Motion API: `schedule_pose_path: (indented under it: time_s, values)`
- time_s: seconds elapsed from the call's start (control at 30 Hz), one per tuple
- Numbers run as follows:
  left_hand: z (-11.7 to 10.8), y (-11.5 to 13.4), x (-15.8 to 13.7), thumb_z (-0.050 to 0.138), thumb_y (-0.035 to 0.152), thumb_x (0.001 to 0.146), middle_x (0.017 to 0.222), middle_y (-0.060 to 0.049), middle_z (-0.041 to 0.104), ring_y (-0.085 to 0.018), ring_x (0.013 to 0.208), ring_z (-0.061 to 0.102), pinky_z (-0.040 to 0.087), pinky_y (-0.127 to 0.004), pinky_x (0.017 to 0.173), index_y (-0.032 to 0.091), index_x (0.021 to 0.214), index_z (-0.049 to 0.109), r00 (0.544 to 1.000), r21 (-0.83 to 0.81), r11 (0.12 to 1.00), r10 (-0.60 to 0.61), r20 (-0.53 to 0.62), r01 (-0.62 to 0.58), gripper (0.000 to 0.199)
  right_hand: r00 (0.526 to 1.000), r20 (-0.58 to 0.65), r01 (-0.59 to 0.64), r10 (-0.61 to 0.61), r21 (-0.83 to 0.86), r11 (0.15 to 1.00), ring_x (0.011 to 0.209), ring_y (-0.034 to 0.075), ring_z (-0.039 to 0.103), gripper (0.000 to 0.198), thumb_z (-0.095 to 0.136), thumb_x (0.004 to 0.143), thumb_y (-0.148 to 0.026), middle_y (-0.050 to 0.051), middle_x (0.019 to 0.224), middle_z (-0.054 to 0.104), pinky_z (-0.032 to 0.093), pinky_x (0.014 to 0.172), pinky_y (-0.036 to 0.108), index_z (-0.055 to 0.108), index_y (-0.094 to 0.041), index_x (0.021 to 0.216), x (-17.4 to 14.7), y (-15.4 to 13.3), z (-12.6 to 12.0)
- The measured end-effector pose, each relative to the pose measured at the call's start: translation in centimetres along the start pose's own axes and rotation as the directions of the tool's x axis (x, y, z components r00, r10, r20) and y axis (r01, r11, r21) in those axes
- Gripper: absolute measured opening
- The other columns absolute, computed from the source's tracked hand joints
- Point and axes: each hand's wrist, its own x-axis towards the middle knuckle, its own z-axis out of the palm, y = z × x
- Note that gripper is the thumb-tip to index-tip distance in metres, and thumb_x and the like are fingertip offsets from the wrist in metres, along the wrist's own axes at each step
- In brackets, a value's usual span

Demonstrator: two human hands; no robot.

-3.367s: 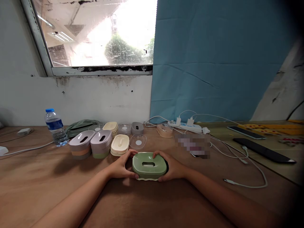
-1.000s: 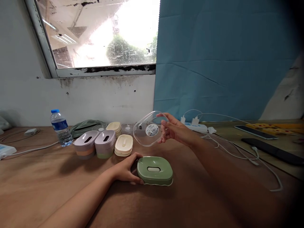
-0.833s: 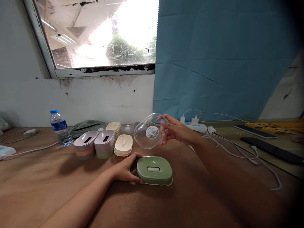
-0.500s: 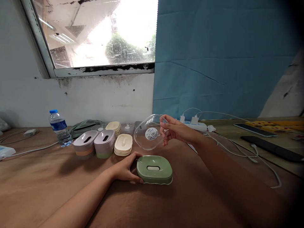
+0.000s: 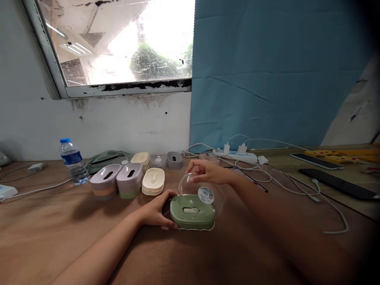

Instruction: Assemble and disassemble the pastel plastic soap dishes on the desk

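A green oval-cornered box (image 5: 175,213) with a slot in its top stands on the brown table. My left hand (image 5: 157,210) grips its left end, thumb at the front and fingers behind. Above the box, my right hand (image 5: 204,171) pinches the edge of a clear plastic lid (image 5: 219,194), which is tilted and carries a round printed label (image 5: 206,195). Part of the box's top shows through the lid. Whether lid and box touch I cannot tell.
Cream lids (image 5: 153,180), two lilac slotted boxes (image 5: 103,182) and a grey slotted box (image 5: 174,160) stand behind. A water bottle (image 5: 73,160) and green pouch (image 5: 107,158) are at left. Right are a power strip (image 5: 247,157), cables and phones (image 5: 338,184).
My right hand has brought the clear lid down and toward me, from behind the green box to over it. The left hand keeps its hold on the box.
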Motion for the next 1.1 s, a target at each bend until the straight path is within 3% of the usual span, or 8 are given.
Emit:
schedule_pose_path:
  time_s: [0.1, 0.23, 0.5, 0.77, 0.87, 0.97, 1.1]
  values:
    - [0.0, 0.0, 0.0, 0.075, 0.035, 0.05, 0.116, -0.005, 0.045, -0.022, 0.108, 0.042, 0.032, -0.033, 0.094, 0.021, 0.116, 0.034, 1.0, 0.004, 1.0, -0.005, -0.014, 0.005, 0.079, 0.997, 0.06, -0.036, 0.039, -0.045, 0.998, 0.044, 0.004, 0.034, 0.034, 0.062, 0.068, -0.04, -0.009, 0.051, 0.04, 0.024, 0.04, 0.016, 0.054, -0.016, 0.09, 0.8, 1.1, 1.3]
    - [0.0, -0.3, 0.0, 0.075, 0.036, 0.049, 0.121, -0.007, 0.042, -0.023, 0.113, 0.038, 0.029, -0.035, 0.097, 0.021, 0.119, 0.029, 1.0, -0.019, 1.0, 0.005, -0.013, -0.005, 0.085, 0.995, 0.097, -0.009, 0.016, -0.071, 0.997, 0.059, 0.009, 0.047, 0.037, 0.057, 0.071, -0.043, -0.001, 0.068, 0.055, 0.036, 0.051, 0.019, 0.059, -0.015, 0.095, 1.6, 2.4, 2.5]
    - [0.1, -0.7, 0.0, 0.075, 0.035, 0.051, 0.122, -0.011, 0.042, -0.024, 0.118, 0.035, 0.025, -0.037, 0.1, 0.02, 0.126, 0.013, 1.0, -0.019, 1.0, -0.004, -0.021, 0.003, 0.099, 0.989, 0.128, -0.08, 0.075, 0.033, 0.996, 0.06, 0.011, 0.053, 0.042, 0.059, 0.069, -0.045, 0.002, 0.074, 0.061, 0.039, 0.051, 0.02, 0.054, -0.015, 0.098, 2.2, 4.6, 4.3]
    - [0.1, -0.6, 0.0, 0.075, 0.037, 0.05, 0.125, -0.012, 0.039, -0.024, 0.119, 0.034, 0.026, -0.036, 0.1, 0.02, 0.124, 0.015, 1.0, -0.012, 1.0, -0.014, -0.019, 0.014, 0.096, 0.991, 0.122, -0.042, 0.055, -0.11, 0.993, 0.077, 0.013, 0.053, 0.038, 0.048, 0.078, -0.044, 0.005, 0.09, 0.059, 0.043, 0.066, 0.024, 0.056, -0.017, 0.104, 1.8, 4.0, 2.7]
    - [0.2, -0.8, 0.0, 0.075, 0.036, 0.05, 0.123, -0.011, 0.04, -0.023, 0.118, 0.035, 0.025, -0.036, 0.101, 0.02, 0.124, 0.014, 1.0, -0.003, 1.0, 0.011, -0.02, -0.011, 0.097, 0.973, 0.158, -0.152, 0.167, -0.103, 0.983, 0.064, 0.01, 0.052, 0.04, 0.048, 0.078, -0.044, 0.002, 0.084, 0.057, 0.043, 0.056, 0.022, 0.053, -0.02, 0.11, 1.2, 4.0, 1.1]
    - [0.2, -0.9, 0.1, 0.074, 0.036, 0.051, 0.12, -0.01, 0.043, -0.023, 0.117, 0.036, 0.024, -0.037, 0.101, 0.02, 0.125, 0.012, 1.0, 0.007, 1.0, 0.028, -0.011, -0.028, 0.098, 0.925, 0.223, -0.315, 0.308, -0.005, 0.949, 0.048, 0.007, 0.047, 0.046, 0.048, 0.078, -0.044, -0.004, 0.063, 0.05, 0.041, 0.044, 0.02, 0.044, -0.023, 0.118, 0.4, 4.4, -0.5]
    - [0.2, -0.9, 0.1, 0.074, 0.037, 0.051, 0.12, -0.009, 0.043, -0.023, 0.118, 0.035, 0.024, -0.037, 0.101, 0.02, 0.125, 0.012, 1.0, 0.011, 1.0, 0.017, -0.014, -0.017, 0.098, 0.877, 0.25, -0.462, 0.41, 0.206, 0.863, 0.05, 0.01, 0.057, 0.05, 0.051, 0.078, -0.041, -0.005, 0.061, 0.051, 0.047, 0.048, 0.024, 0.033, -0.023, 0.122, -0.5, 4.7, -1.8]
